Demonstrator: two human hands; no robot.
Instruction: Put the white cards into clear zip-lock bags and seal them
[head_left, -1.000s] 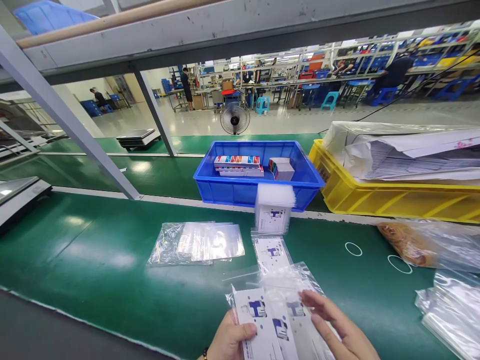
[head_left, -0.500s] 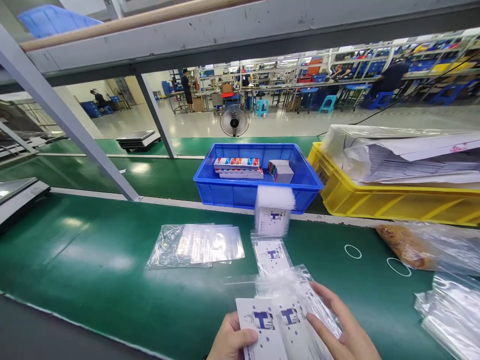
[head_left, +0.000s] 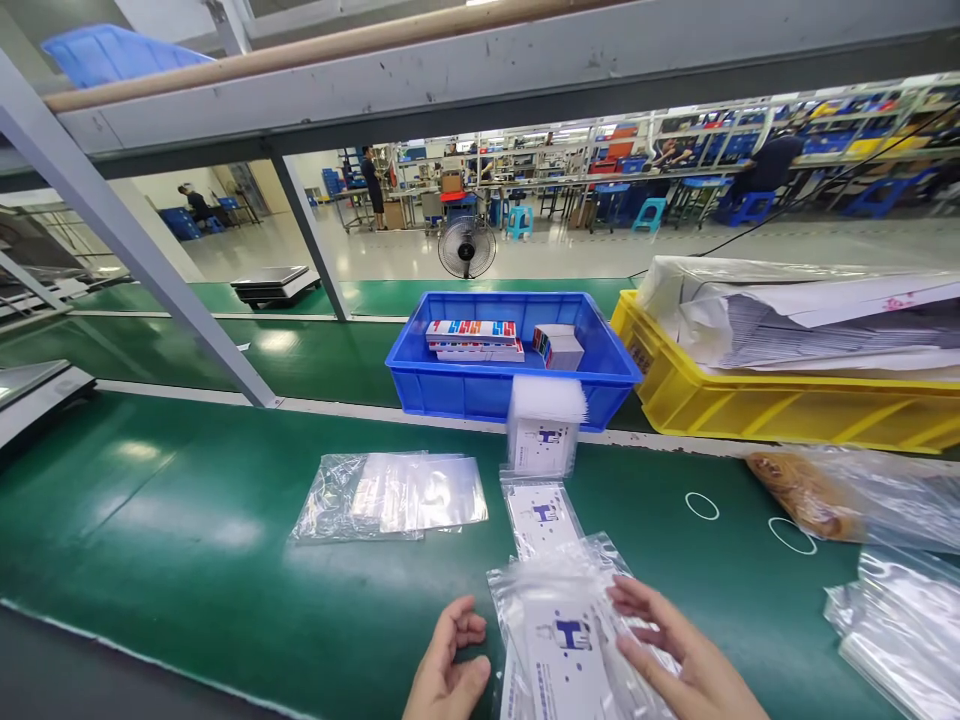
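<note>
Clear zip-top plastic bags holding white cards printed with a blue figure (head_left: 574, 645) lie in an overlapping pile on the glossy green worktop (head_left: 225, 580), between the two hands. The left hand (head_left: 448, 665) has its fingers loosely curled around nothing, just beside the pile's left edge. The right hand (head_left: 682, 655) lays its fingers against the pile's right side; whether they pinch any film, I cannot tell. Slick film over film could let the upper bags slide out of line, most likely if one side is pushed while the other goes unsupported. Beyond, another bagged white card (head_left: 541, 520) lies flat, its near end under the pile, so a shove could drag it along. Farther off, a tall stack of bagged cards (head_left: 543, 445) stands by the blue plastic bin (head_left: 442, 388); a knock might topple it.
</note>
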